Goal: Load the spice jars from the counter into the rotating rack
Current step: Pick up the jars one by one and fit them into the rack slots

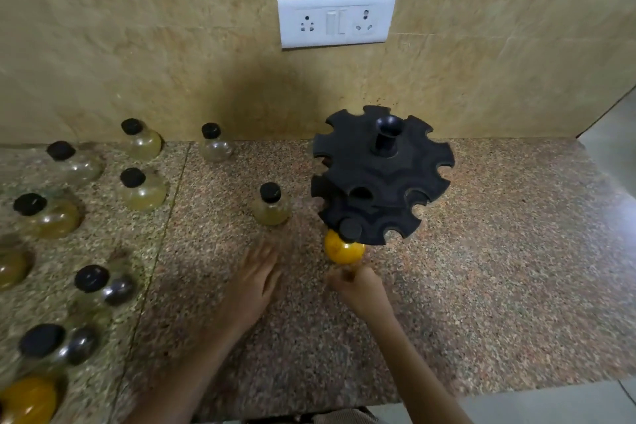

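The black two-tier rotating rack (382, 172) stands on the counter by the wall. A yellow spice jar (344, 251) with a black cap hangs in a front slot of the lower tier. My right hand (361, 287) is just below it, its curled fingertips against the jar's underside. My left hand (254, 280) is blurred, fingers straight, flat above the counter and holding nothing. A pale jar (270, 206) stands just beyond its fingertips. Several more black-capped jars (137, 189) stand at the left.
The speckled granite counter (499, 268) runs to a front edge at the bottom right. A white socket plate (335, 21) sits on the tiled wall behind. One jar (215, 144) stands close to the wall, left of the rack.
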